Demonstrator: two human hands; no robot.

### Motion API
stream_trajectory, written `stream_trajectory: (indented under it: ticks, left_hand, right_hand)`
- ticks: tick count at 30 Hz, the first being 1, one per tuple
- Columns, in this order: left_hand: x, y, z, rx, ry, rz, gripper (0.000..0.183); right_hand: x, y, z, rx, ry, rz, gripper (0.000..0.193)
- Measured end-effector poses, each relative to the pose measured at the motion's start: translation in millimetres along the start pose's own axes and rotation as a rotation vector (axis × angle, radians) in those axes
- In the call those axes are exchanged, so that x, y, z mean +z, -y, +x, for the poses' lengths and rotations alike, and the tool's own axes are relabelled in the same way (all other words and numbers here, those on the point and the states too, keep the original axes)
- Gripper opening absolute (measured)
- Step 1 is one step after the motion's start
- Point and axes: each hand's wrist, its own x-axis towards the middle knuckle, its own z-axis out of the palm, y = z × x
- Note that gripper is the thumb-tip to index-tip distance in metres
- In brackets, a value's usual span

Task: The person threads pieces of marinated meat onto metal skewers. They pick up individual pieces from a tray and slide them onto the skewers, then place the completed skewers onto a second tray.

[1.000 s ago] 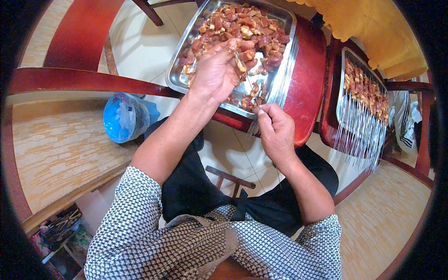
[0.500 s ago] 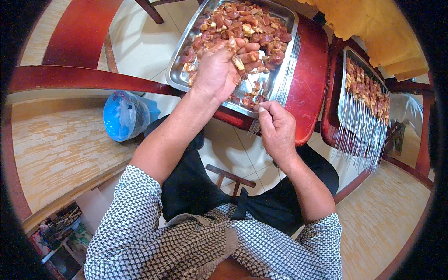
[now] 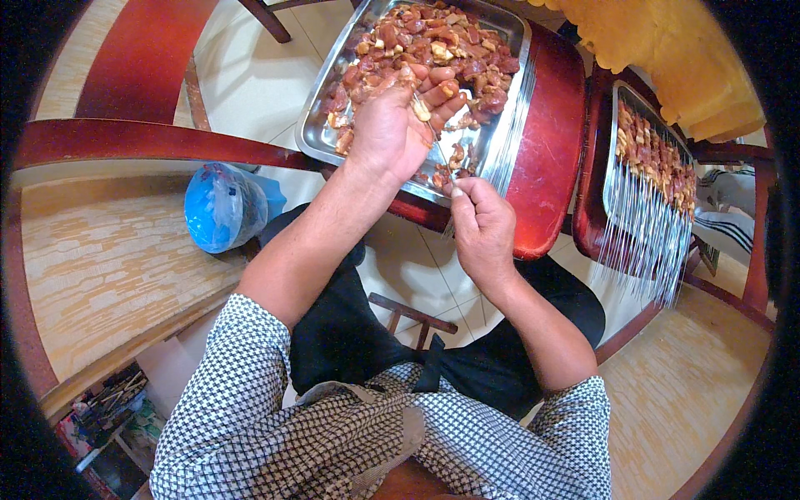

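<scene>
My left hand (image 3: 390, 129) is over a steel tray (image 3: 312, 143), palm turned up and fingers curled around a chunk of meat (image 3: 422, 108) with a pale, fatty look. Below and to its right, at the tray's near edge, my right hand (image 3: 485, 229) pinches the end of a thin metal skewer between thumb and forefinger. The skewer points toward my left hand; most of it is hard to make out. A heap of marinated meat chunks (image 3: 450, 42) fills the tray's far part, and small scraps lie near my right hand. Loose metal skewers (image 3: 510, 137) lie along the tray's right side.
The tray rests on a red wooden chair (image 3: 554, 125). To the right, a second tray (image 3: 611, 187) holds several loaded meat skewers (image 3: 654, 158), their bare ends hanging over the edge. A blue bin with a plastic liner (image 3: 218, 208) stands at left. Yellow cloth (image 3: 675, 58) hangs at upper right.
My right hand has shifted a little left, closer to my left hand, which stays over the tray with its fingers slightly more spread. White striped clothing has appeared at the far right.
</scene>
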Motion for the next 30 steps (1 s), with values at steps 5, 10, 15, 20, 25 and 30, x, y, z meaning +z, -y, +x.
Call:
stream_trajectory:
  ticks: [5, 10, 15, 20, 25, 30]
  left_hand:
    - [0, -2, -1, 0.003, -0.001, 0.062, 0.017]
    - [2, 0, -5, -0.036, -0.078, 0.174, 0.021]
    - [7, 0, -8, -0.090, -0.058, 0.361, 0.027]
    - [23, -9, -15, -0.191, -0.006, 0.627, 0.048]
    - [7, -28, -8, -0.191, -0.172, 0.781, 0.067]
    - [0, -53, 0, 0.151, -0.230, 1.024, 0.031]
  right_hand:
    - [1, 6, 2, 0.009, 0.012, -0.026, 0.009]
    - [3, 2, 6, -0.014, -0.021, -0.014, 0.010]
    - [1, -1, 16, -0.035, 0.004, -0.017, 0.012]
    - [-12, 4, 23, 0.063, 0.066, 0.163, 0.015]
    - [-31, 5, 23, 0.276, 0.155, 0.426, 0.016]
    - [-63, 23, 23, 0.436, 0.180, 0.576, 0.018]
